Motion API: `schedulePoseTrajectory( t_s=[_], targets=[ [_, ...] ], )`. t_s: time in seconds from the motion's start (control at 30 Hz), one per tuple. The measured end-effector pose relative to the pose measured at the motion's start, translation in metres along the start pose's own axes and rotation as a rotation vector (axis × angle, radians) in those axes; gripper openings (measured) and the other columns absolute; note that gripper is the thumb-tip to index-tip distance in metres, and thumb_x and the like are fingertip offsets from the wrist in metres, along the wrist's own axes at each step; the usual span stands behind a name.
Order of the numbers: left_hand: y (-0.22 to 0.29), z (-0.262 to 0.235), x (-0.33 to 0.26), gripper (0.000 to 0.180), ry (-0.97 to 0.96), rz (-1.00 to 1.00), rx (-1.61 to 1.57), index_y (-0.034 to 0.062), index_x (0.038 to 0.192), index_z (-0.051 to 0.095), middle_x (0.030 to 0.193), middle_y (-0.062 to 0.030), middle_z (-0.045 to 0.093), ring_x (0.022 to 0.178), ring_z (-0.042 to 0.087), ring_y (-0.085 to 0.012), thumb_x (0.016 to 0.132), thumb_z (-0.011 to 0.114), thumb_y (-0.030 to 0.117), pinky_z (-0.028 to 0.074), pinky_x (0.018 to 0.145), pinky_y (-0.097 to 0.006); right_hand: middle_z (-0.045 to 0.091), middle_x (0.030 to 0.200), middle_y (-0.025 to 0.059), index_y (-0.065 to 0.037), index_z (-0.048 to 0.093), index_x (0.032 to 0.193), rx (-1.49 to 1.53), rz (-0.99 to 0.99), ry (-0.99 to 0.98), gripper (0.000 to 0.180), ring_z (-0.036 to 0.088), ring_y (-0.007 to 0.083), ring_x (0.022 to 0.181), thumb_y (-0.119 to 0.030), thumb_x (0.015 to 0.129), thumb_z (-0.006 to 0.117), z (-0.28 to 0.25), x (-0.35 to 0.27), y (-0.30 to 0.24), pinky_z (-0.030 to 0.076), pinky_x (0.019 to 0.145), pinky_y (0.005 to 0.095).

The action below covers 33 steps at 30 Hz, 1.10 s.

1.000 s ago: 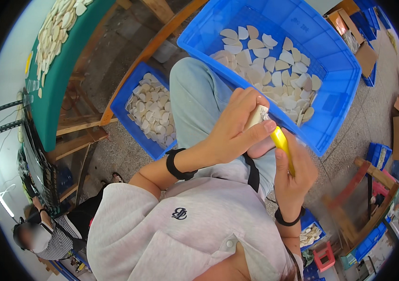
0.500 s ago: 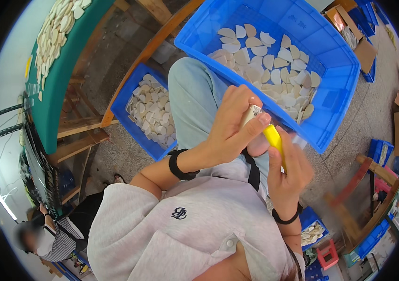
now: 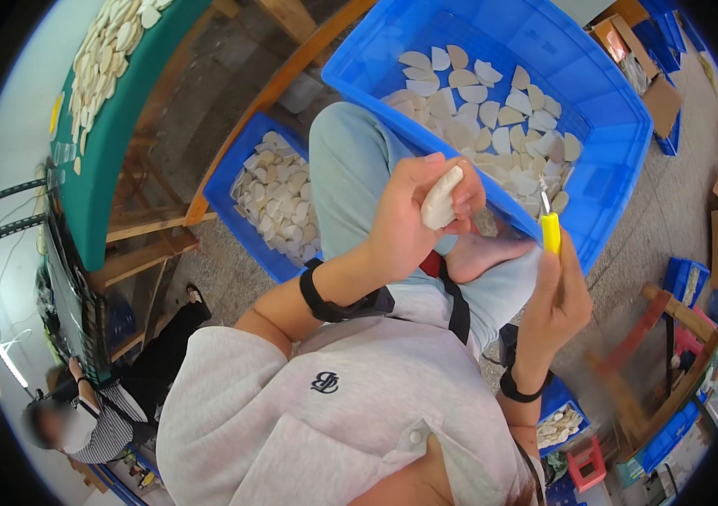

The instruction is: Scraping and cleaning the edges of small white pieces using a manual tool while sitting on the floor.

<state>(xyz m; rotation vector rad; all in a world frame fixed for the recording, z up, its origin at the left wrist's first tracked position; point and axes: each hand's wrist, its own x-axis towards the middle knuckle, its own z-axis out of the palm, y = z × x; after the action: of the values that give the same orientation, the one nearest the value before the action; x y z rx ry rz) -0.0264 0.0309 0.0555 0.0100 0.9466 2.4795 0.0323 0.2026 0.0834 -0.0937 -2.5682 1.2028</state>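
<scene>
My left hand is closed round a cream-white piece with a rounded edge, one face turned toward me. Off to the right, my right hand grips a yellow-handled tool with a slim metal tip pointing up and away. The tip stands apart from the piece and shows against the near side of a large blue crate. Inside that crate lie many cream half-round pieces, some spread out, others heaped near its close wall.
A smaller blue bin full of similar pieces sits left of my knee. More pieces lie on a green-covered table at the upper left. A person is at the lower left. Wooden framing and a red stool are on the right.
My hands have moved apart. The tool has swung right and upright, away from the piece, baring its metal tip. My left hand has turned, showing more of the piece.
</scene>
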Motion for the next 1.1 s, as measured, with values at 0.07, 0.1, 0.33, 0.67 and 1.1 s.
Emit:
schedulePoseTrajectory(
  t_s=[0.07,0.1,0.33,0.67,1.1],
  targets=[
    [0.0,-0.001,0.001,0.039,-0.005,-0.049,-0.07,0.0105,0.07,0.039,0.07,-0.0017,0.039,0.067,0.037,-0.0136,0.091,0.03,0.042,0.031,0.06,-0.025,0.064,0.089,0.0128,0.003,0.06,0.107,0.02,0.006,0.009,0.024,0.058,0.0153,0.07,-0.01,0.086,0.058,0.0,-0.001,0.002,0.044,0.062,0.0256],
    [0.0,-0.002,0.002,0.038,-0.013,-0.1,-0.14,0.011,0.069,0.038,0.069,-0.0018,0.039,0.067,0.037,-0.014,0.091,0.03,0.041,0.031,0.059,-0.025,0.064,0.089,0.0125,0.002,0.06,0.107,0.025,0.014,0.004,0.024,0.058,0.0145,0.07,-0.01,0.086,0.058,-0.001,-0.002,0.002,0.044,0.062,0.0249],
    [0.001,0.001,0.002,0.039,-0.041,-0.204,-0.308,0.0111,0.068,0.037,0.069,-0.0027,0.038,0.066,0.037,-0.0154,0.092,0.029,0.041,0.031,0.057,-0.026,0.064,0.089,0.0122,0.001,0.06,0.109,0.049,0.078,-0.029,0.026,0.054,0.0112,0.067,-0.011,0.086,0.058,-0.003,-0.005,0.003,0.04,0.058,0.0216],
    [0.009,-0.006,0.002,0.032,-0.092,-0.267,-0.513,0.0101,0.079,0.045,0.074,-0.0029,0.042,0.071,0.041,-0.0155,0.089,0.036,0.039,0.034,0.059,-0.027,0.065,0.089,0.0142,0.002,0.06,0.108,0.08,0.045,-0.033,0.025,0.057,0.0147,0.069,-0.011,0.087,0.056,-0.001,0.006,0.0,0.043,0.061,0.0251],
    [0.262,-0.16,0.007,0.029,0.543,0.698,0.052,0.0089,0.105,0.052,0.086,-0.0035,0.056,0.071,0.056,-0.0175,0.092,0.042,0.033,0.047,0.06,-0.033,0.054,0.07,0.0042,0.01,0.055,0.108,0.105,0.12,-0.028,0.031,0.042,0.0087,0.061,-0.016,0.091,0.051,0.009,0.005,0.025,0.033,0.051,0.0246]
  ],
)
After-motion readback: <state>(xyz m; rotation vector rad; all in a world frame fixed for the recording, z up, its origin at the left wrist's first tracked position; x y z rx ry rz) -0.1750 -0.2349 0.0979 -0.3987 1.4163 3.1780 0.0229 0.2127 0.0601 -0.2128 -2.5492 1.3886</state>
